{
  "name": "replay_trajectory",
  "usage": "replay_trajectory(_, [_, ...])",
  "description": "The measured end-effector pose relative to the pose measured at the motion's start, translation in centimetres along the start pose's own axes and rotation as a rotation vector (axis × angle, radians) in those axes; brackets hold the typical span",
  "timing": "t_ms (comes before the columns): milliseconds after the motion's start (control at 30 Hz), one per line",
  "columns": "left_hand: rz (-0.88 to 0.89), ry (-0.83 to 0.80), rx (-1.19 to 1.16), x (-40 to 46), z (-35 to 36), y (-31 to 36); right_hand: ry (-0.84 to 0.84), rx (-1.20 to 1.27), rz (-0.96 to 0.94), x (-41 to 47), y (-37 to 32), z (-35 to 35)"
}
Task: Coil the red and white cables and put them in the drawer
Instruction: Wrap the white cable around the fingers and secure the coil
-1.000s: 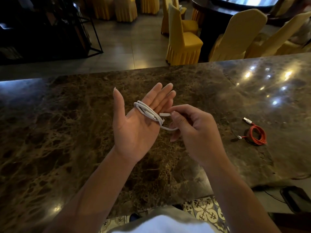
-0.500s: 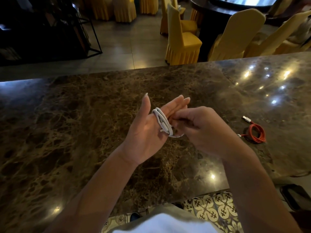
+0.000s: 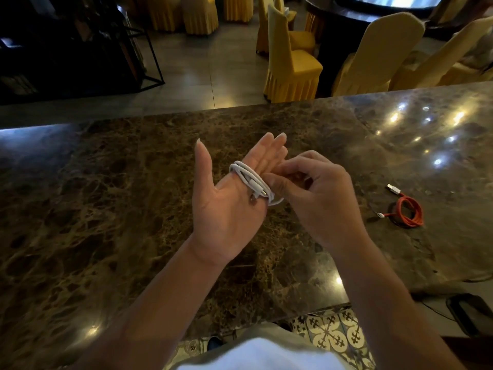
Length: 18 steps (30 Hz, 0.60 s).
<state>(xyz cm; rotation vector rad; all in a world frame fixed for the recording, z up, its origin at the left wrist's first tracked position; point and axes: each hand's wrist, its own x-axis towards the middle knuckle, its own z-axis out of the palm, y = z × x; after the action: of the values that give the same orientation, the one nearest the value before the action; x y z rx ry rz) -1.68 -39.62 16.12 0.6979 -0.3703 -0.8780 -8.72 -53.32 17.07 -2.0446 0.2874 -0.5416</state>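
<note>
Red cable (image 3: 406, 212) coiled, lying on the surface (image 3: 106, 209) to the right. White cable (image 3: 252, 182) wound round the straight fingers of the left hand (image 3: 229, 198); right hand (image 3: 314, 193) pinches its loose end at the coil. Left: secure the coil, stow both. No drawer in view.

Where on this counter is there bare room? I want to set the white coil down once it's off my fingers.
The marble counter is bare left of your left hand, out to its far edge. Right of your right hand there is a narrower gap before the coiled red cable; that side is more crowded.
</note>
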Motion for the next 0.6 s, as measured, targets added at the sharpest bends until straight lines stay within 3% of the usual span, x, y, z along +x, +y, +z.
replay_trajectory(67, [-0.016,-0.012,-0.001,0.1,0.0,0.0,-0.074,0.064,-0.027,0.3,0.0,-0.4])
replay_trajectory(233, [-0.061,-0.045,-0.017,0.1,-0.9,-0.1,-0.378,-0.085,-0.086,1.9,0.6,-1.5])
replay_trajectory(400, [-0.021,0.028,-0.023,-0.3,-2.0,0.0,-0.684,0.155,-0.055,1.8,1.7,-1.6])
replay_trajectory(500, [0.032,0.095,-0.026,0.2,-2.3,-0.1,-0.554,0.047,-0.025,1.2,1.4,0.2])
replay_trajectory(600, [0.157,0.220,0.009,1.0,-2.6,0.2,-0.094,-0.052,0.072,-0.5,1.3,2.6])
